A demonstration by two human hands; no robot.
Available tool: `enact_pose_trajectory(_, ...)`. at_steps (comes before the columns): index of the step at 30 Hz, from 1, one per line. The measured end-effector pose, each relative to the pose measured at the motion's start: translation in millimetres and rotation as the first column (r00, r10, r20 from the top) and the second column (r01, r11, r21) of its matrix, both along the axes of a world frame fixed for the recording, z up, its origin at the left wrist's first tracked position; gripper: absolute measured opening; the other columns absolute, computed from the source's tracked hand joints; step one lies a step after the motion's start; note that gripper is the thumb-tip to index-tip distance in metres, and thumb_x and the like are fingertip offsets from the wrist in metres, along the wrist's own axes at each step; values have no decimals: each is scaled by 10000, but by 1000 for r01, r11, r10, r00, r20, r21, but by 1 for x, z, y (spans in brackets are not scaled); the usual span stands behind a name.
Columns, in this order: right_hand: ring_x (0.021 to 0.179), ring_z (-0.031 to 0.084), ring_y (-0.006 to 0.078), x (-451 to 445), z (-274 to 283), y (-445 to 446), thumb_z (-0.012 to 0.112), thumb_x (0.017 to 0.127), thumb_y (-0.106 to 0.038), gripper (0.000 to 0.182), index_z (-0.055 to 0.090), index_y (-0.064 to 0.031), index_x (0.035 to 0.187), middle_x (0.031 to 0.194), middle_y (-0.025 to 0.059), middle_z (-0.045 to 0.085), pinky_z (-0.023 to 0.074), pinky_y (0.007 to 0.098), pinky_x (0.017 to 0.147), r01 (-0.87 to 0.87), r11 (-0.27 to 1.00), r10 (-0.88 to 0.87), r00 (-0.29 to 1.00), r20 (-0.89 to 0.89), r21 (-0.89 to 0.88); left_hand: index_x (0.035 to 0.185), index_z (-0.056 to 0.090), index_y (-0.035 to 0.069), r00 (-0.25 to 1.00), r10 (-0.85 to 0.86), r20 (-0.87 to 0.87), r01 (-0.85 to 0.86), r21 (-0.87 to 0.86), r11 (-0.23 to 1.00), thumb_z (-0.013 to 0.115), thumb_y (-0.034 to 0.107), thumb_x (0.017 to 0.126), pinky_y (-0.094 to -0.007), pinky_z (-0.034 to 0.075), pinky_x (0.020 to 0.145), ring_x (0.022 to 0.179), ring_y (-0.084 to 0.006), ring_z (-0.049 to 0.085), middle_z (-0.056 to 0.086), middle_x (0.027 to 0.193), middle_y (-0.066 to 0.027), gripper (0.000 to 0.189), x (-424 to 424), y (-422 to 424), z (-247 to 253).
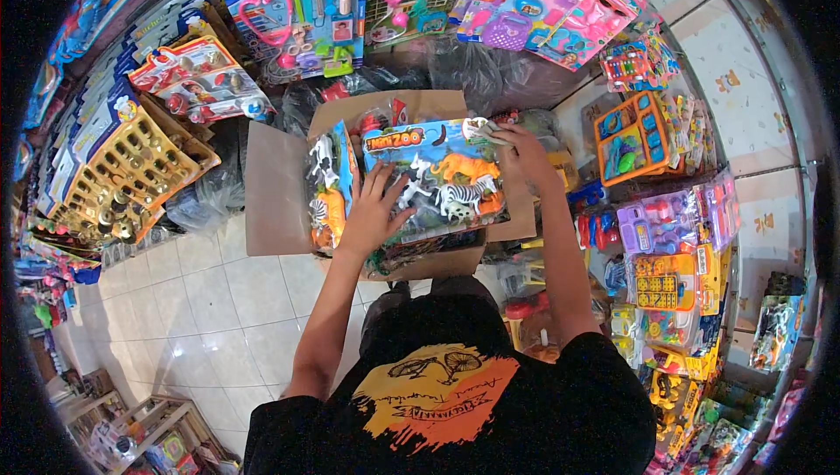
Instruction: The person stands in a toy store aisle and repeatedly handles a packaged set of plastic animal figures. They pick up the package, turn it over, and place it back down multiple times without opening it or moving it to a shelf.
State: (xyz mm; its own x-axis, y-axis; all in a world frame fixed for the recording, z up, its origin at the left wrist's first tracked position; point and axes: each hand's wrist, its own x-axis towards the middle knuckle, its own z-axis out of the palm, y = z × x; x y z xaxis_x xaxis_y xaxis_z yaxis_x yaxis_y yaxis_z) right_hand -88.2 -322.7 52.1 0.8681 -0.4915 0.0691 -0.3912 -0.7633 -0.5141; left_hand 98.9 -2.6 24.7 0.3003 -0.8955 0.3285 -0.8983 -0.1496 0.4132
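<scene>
An open cardboard box [279, 193] stands before me with its flaps folded out. A blister pack of plastic zoo animals [430, 180], with tiger, zebra and cow figures, lies face up over the box. My left hand [374, 209] rests on its left part with fingers spread. A grey cloth [493, 134] is pinched in my right hand [525, 153], at the pack's upper right corner. A second animal pack [328, 193] leans in the left side of the box. Further contents below the packs are mostly hidden.
Carded kitchen toys [121, 180] hang in a dense row at the left. Doctor play sets [302, 22] and beauty sets [525, 2] line the back. Several toy packs [663, 285] crowd the right side. Tiled floor [216, 311] shows at the lower left, near a wooden crate [157, 416].
</scene>
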Motion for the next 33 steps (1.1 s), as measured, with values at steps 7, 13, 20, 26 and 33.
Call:
enact_pose_trajectory(7, 1285, 536, 319, 8, -21, -14, 489, 742, 143, 540, 718, -95, 1170, 1424, 99, 569, 411, 430, 1083, -242, 969, 244, 968, 66, -43, 1419, 543, 101, 992, 123, 6, -123, 92, 988, 680, 449, 892, -617, 154, 1199, 1467, -377, 299, 370, 1572, -149, 646, -23, 2, 4)
enact_pose_trajectory(13, 1274, 556, 324, 1, -22, -31, 482, 706, 168, 464, 760, -42, 1012, 1382, 99, 615, 398, 421, 1086, -245, 969, 245, 967, 65, -2, 1436, 522, 86, 980, 198, 29, -200, 136, 970, 696, 501, 861, -605, 158, 1200, 1470, -384, 292, 343, 1579, -179, 730, -36, 0, 6)
enact_pose_trajectory(20, 1262, 581, 308, 3, -24, -42, 501, 726, 173, 421, 764, -43, 975, 1353, 82, 641, 372, 433, 1110, -253, 966, 245, 962, 119, 57, 1465, 479, 95, 978, 207, -15, -204, 117, 972, 746, 560, 789, -593, 163, 1203, 1466, -399, 296, 326, 1586, -192, 863, -34, 0, 7)
enact_pose_trajectory(26, 1155, 632, 297, 17, -23, -42, 578, 765, 122, 304, 763, -58, 926, 1329, 56, 655, 407, 443, 1060, -278, 960, 278, 945, 174, -26, 1438, 486, 93, 978, 207, -18, -206, 56, 977, 762, 544, 779, -603, 174, 1196, 1415, -397, 359, 427, 1480, -185, 846, -38, -2, 7)
enact_pose_trajectory(33, 1118, 646, 308, 24, -30, -45, 598, 766, 117, 261, 753, -55, 886, 1264, 61, 671, 462, 421, 1006, -251, 968, 251, 937, 243, -29, 1390, 523, 55, 980, 199, -3, -198, 79, 977, 750, 516, 803, -613, 182, 1187, 1388, -367, 390, 490, 1390, -162, 779, -40, -3, 15)
